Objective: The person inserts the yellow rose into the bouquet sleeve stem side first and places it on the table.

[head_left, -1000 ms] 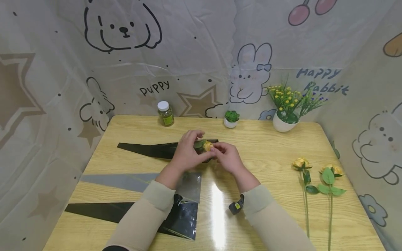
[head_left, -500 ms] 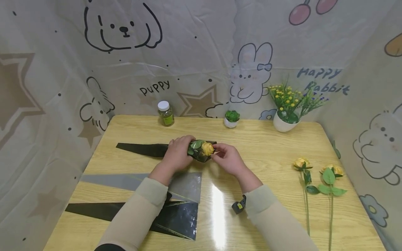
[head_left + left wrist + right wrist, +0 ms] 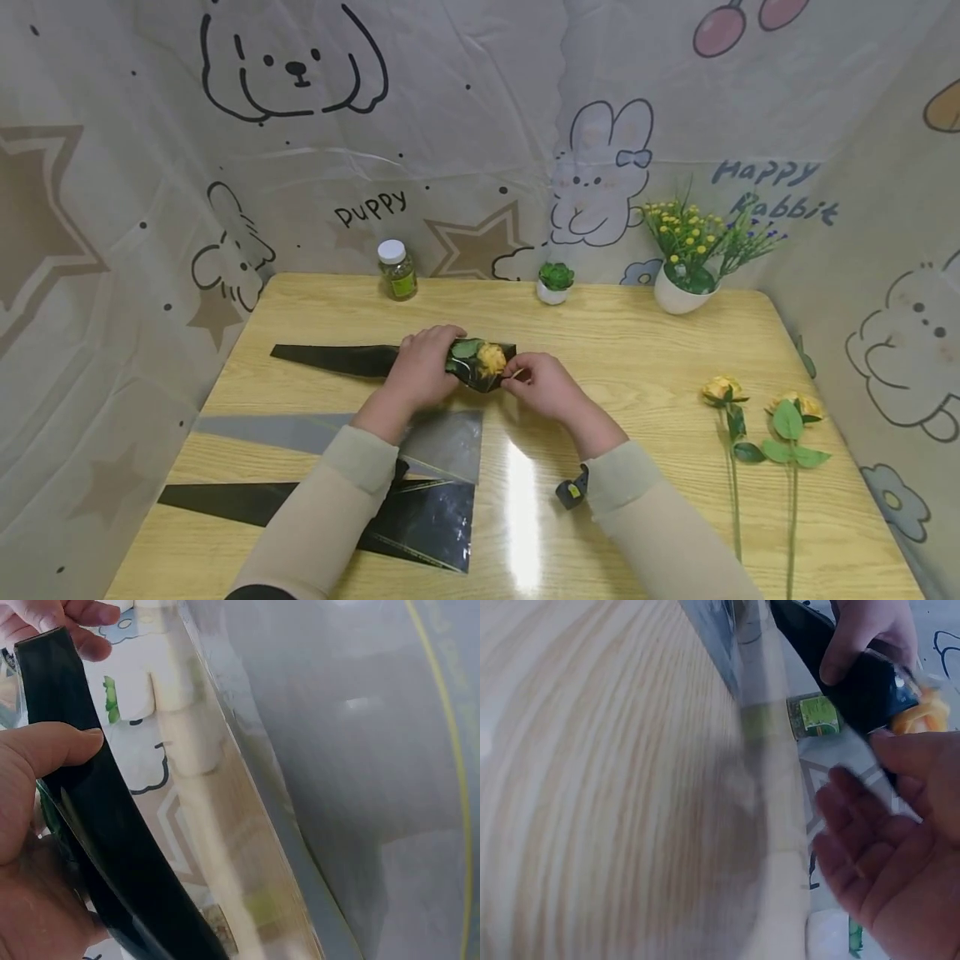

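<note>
A yellow artificial rose (image 3: pixel 492 359) with green leaves lies inside a black flower sleeve (image 3: pixel 330 359), its bloom near the sleeve's wide end. My left hand (image 3: pixel 422 368) grips the sleeve around its middle, just below the leaves; in the left wrist view the thumb presses on the black film (image 3: pixel 71 697). At the wide end, my right hand (image 3: pixel 546 385) pinches the rim of the sleeve between thumb and index finger. Its other fingers hang loosely curled in the right wrist view. The stem is hidden in the sleeve.
Nearer on the table lie a grey clear sleeve (image 3: pixel 450 437) and another black sleeve (image 3: pixel 431 521). Two yellow roses (image 3: pixel 722 390) (image 3: pixel 802 407) lie at the right. Along the back stand a white-capped jar (image 3: pixel 397 271), a small succulent (image 3: pixel 555 282) and a white flowerpot (image 3: pixel 682 292).
My left hand has slid back down the sleeve from the bloom and gripped it, uncovering the rose. My right hand has moved from the petals to the sleeve's rim.
</note>
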Demonstrator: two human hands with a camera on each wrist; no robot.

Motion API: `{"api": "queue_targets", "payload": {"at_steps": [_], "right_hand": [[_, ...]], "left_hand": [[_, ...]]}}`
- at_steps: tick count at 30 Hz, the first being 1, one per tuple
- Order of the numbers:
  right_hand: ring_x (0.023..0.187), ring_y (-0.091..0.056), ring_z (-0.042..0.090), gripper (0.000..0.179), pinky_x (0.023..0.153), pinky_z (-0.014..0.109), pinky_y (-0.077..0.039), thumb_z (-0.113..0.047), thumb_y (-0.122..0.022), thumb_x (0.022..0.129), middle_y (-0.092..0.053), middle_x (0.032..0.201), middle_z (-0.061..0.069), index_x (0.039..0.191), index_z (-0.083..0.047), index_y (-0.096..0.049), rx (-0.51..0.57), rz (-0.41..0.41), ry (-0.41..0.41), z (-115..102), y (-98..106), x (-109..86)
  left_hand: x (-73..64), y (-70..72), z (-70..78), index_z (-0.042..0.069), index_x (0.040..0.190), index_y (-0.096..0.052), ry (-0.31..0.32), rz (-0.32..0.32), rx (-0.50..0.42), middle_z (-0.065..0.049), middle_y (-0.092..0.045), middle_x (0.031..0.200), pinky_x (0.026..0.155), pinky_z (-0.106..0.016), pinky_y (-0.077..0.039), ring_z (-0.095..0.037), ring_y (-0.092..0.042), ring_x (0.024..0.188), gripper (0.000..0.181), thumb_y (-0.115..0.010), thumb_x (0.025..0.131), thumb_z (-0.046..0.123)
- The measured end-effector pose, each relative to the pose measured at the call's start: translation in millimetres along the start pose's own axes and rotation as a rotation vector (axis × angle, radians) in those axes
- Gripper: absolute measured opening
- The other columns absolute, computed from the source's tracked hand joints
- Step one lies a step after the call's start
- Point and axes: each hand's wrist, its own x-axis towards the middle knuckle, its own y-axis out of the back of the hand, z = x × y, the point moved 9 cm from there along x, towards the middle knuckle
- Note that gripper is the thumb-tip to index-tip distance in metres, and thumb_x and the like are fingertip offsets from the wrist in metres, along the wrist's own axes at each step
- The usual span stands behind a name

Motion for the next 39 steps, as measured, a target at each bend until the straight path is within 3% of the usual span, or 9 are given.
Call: {"api": "queue_targets", "payload": {"at_steps": [2,7,10,14,21,25,31,34,39], "right_hand": [[0.094,-0.070,0.032,0.005,0.079,0.040,-0.058,-0.004,-0.068,0.101,-0.072,0.103,0.015,0.101,0.000,-0.070,0.055,0.005,0.015,2.3,0.7,-0.8],[0.096,-0.067,0.041,0.007,0.082,0.044,-0.058,0.006,-0.059,0.102,-0.067,0.104,0.026,0.105,0.008,-0.065,0.313,0.042,0.048,11.9,3.0,-1.3],[0.095,-0.066,0.040,0.011,0.081,0.047,-0.058,0.007,-0.058,0.101,-0.068,0.104,0.027,0.106,0.012,-0.066,0.378,0.031,0.071,10.0,1.5,-1.3],[0.091,-0.064,0.038,0.017,0.079,0.048,-0.057,-0.003,-0.062,0.104,-0.069,0.103,0.024,0.110,0.011,-0.071,0.350,0.025,0.076,1.9,-0.4,-0.1],[0.081,-0.059,0.021,0.015,0.071,0.030,-0.050,-0.002,-0.067,0.101,-0.071,0.096,0.021,0.102,0.011,-0.074,0.319,0.064,0.047,-0.4,-0.5,1.9],[0.089,-0.063,0.016,0.016,0.081,0.036,-0.054,-0.002,-0.062,0.103,-0.072,0.103,0.021,0.104,0.012,-0.072,0.352,0.113,0.029,2.3,3.1,-0.7],[0.111,-0.068,0.032,0.028,0.099,0.048,-0.052,-0.015,-0.062,0.108,-0.073,0.118,0.022,0.119,0.007,-0.073,0.297,0.222,0.005,-0.9,8.6,-1.9],[0.119,-0.065,0.038,0.030,0.105,0.050,-0.050,-0.017,-0.061,0.109,-0.072,0.122,0.023,0.122,0.007,-0.073,0.259,0.217,-0.015,-1.3,3.7,-0.6],[0.116,-0.067,0.039,0.031,0.099,0.053,-0.053,-0.019,-0.066,0.106,-0.069,0.130,0.022,0.127,0.003,-0.072,0.224,0.175,-0.083,8.3,-8.6,1.4]], "left_hand": [[0.0,-0.5,-2.6,0.011,0.143,-0.058,0.007,-0.007,-0.003,-0.011,-0.063,0.140,0.111,-0.057,-0.036,-0.035,-0.057,0.129,0.063,-0.080,0.085,0.008],[0.9,-0.6,-9.1,0.012,0.141,-0.060,0.016,-0.010,-0.022,-0.010,-0.064,0.134,0.110,-0.060,-0.036,-0.034,-0.058,0.124,0.056,-0.080,0.089,0.011],[2.0,0.6,-10.5,0.011,0.140,-0.061,0.008,-0.003,-0.027,-0.011,-0.064,0.132,0.109,-0.060,-0.037,-0.035,-0.059,0.122,0.056,-0.079,0.087,0.009],[3.2,2.3,-10.6,0.010,0.139,-0.061,0.005,0.003,-0.028,-0.012,-0.063,0.131,0.108,-0.059,-0.038,-0.035,-0.058,0.122,0.059,-0.080,0.084,0.007],[5.3,3.1,-9.5,0.011,0.138,-0.062,-0.006,0.009,-0.031,-0.011,-0.063,0.131,0.107,-0.058,-0.039,-0.034,-0.058,0.123,0.061,-0.081,0.080,0.007],[4.2,3.9,-12.4,0.011,0.140,-0.061,0.007,0.001,-0.018,-0.011,-0.063,0.131,0.106,-0.059,-0.038,-0.034,-0.057,0.122,0.063,-0.079,0.080,0.006],[5.0,4.6,-15.5,0.011,0.142,-0.060,0.029,-0.013,0.026,-0.012,-0.062,0.132,0.103,-0.058,-0.039,-0.035,-0.056,0.123,0.067,-0.083,0.079,0.009],[8.5,1.2,-17.0,0.012,0.144,-0.059,0.032,-0.036,0.054,-0.013,-0.061,0.133,0.103,-0.059,-0.038,-0.036,-0.055,0.124,0.073,-0.087,0.078,0.013],[17.9,-8.7,-24.9,0.014,0.150,-0.053,0.044,-0.095,0.119,-0.015,-0.057,0.138,0.115,-0.072,-0.025,-0.040,-0.049,0.132,0.085,-0.090,0.074,0.014]]}}
